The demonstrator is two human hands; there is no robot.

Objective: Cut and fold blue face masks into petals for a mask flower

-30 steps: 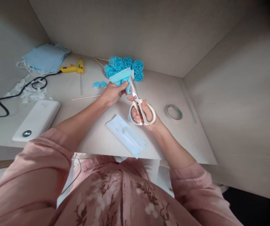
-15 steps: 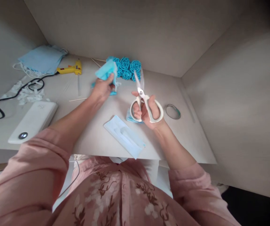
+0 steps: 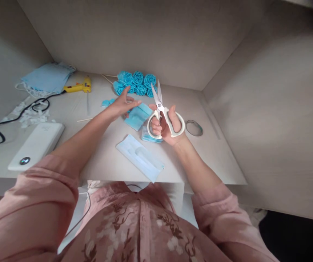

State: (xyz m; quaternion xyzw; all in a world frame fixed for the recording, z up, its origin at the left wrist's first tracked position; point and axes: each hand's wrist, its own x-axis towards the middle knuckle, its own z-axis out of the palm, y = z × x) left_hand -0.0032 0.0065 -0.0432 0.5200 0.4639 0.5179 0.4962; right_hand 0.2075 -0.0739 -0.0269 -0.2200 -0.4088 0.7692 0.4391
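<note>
Fingers of right hand (image 3: 167,125) grip white-handled steel scissors (image 3: 160,109), blades parted, frame centre; left hand (image 3: 122,103) splayed flat on cut turquoise fabric piece (image 3: 137,115); finished turquoise fabric roses (image 3: 136,82) behind, uncut pale-blue face mask (image 3: 140,157) below.

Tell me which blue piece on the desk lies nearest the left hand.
The teal sheet beside the left hand; the pale mask lies nearer the desk edge.

scissors (image 3: 161,112) right of cloth piece (image 3: 137,115), flowers (image 3: 136,82) behind.
</note>
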